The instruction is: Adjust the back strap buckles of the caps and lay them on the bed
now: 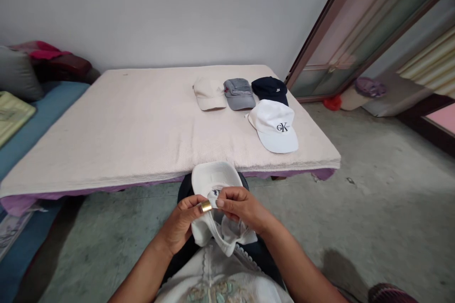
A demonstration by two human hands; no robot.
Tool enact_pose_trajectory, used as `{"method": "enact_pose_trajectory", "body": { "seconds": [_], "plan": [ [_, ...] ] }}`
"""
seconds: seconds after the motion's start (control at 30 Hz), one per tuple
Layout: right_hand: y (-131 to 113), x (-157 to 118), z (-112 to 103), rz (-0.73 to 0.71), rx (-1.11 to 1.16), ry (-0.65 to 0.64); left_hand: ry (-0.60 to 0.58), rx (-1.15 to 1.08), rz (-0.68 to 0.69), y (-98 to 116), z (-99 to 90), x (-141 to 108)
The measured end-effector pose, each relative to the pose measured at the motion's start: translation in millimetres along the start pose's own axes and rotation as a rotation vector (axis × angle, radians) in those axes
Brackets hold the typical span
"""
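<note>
A white cap (216, 173) lies upturned over my lap, its brim pointing toward the bed and its inside facing up. My left hand (185, 220) is closed in a pinch at the gold metal buckle (206, 206) of the cap's back strap. Close beside it, my right hand (245, 206) pinches the strap near the buckle, thumb against forefinger. The fingers hide part of the strap and the inside label.
On the bed (142, 123) lie a cream cap (209, 93), a grey cap (239, 93), a navy cap (269, 89) and a white cap with black letters (273, 125). A wall (170, 14) stands behind, a cabinet (341, 33) at right.
</note>
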State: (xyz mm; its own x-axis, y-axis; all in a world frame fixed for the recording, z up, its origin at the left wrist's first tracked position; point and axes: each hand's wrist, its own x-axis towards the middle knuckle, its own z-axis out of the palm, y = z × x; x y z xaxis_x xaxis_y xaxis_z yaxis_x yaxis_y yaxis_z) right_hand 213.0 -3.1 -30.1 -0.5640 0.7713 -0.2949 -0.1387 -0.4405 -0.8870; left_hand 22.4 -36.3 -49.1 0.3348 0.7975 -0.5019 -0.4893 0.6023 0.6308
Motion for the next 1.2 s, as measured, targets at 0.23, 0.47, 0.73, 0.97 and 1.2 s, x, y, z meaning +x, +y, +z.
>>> {"method": "enact_pose_trajectory", "body": {
  "seconds": [0.23,0.47,0.73,0.97,1.2],
  "plan": [
    [0,1,-2,0.031,0.016,-0.040,-0.021,0.002,-0.019,-1,-0.3,1],
    [2,2,-3,0.065,0.024,-0.089,-0.040,0.018,-0.036,-2,-1.9,4],
    [-3,4,-7,-0.011,-0.057,-0.090,-0.035,0.095,-0.041,2,0.1,4],
    [-9,3,-9,0.031,-0.078,-0.134,-0.004,0.073,-0.056,1,-2.8,3],
    [-10,7,-8,-0.072,-0.244,-0.086,-0.038,0.053,-0.047,5,-0.5,3]
  ]
}}
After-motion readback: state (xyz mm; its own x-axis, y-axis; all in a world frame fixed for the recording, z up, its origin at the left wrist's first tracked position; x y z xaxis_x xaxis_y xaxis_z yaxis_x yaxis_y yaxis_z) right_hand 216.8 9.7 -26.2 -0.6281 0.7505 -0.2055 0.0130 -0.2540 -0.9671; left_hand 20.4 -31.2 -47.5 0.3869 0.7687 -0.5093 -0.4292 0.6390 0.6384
